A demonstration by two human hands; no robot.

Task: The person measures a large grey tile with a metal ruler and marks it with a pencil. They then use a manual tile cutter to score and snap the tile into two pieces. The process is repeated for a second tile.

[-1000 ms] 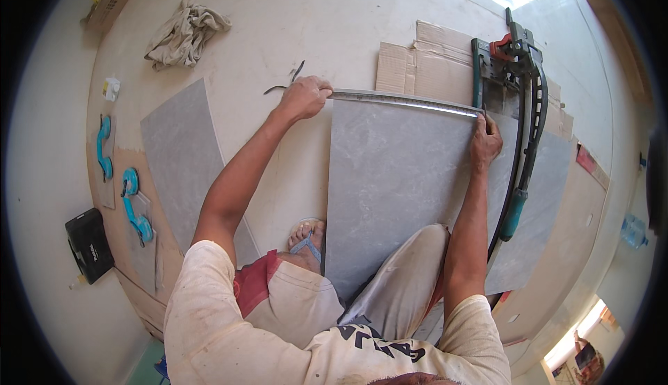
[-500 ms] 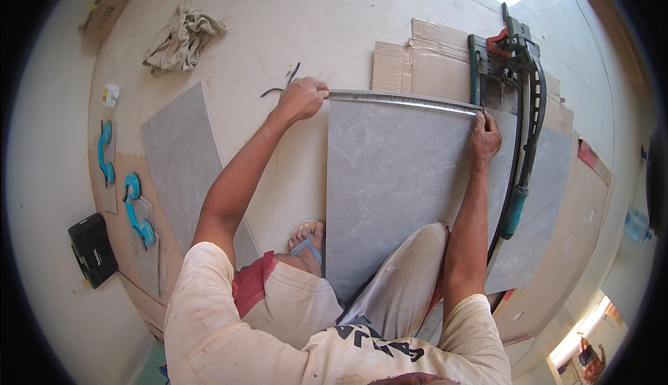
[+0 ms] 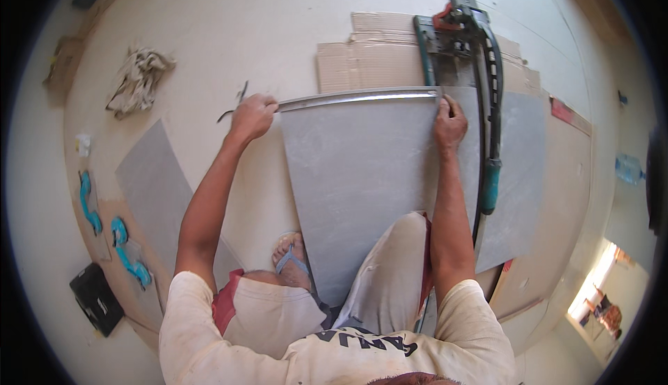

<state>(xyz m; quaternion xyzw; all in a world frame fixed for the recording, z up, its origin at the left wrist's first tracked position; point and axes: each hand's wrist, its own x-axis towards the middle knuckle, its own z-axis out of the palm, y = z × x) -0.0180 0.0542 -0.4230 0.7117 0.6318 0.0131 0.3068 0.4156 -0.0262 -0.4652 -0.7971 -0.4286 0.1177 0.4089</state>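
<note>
A metal measuring tape (image 3: 355, 98) stretches along the far edge of a large grey tile (image 3: 362, 169). At its left end, just beyond the tile's corner, my left hand (image 3: 253, 116) is closed around it. My right hand (image 3: 451, 122) pinches a thin, dark, pencil-like stick at the tape's right end, beside the tile cutter (image 3: 490, 99); the fingers hide most of the stick. A thin dark curved piece (image 3: 224, 115) shows beside my left hand, partly hidden. The tile's near end lies under my bent leg.
Flattened cardboard (image 3: 376, 65) lies beyond the tile, partly under the cutter. More grey tiles flank it at left (image 3: 156, 169) and right (image 3: 515, 176). Blue suction lifters (image 3: 129, 256), a black case (image 3: 97, 300) and a crumpled cloth (image 3: 139, 82) are to the left.
The whole view has shifted, so the cutter, tile and cardboard appear farther left. Both hands stay at the two ends of the measuring tape.
</note>
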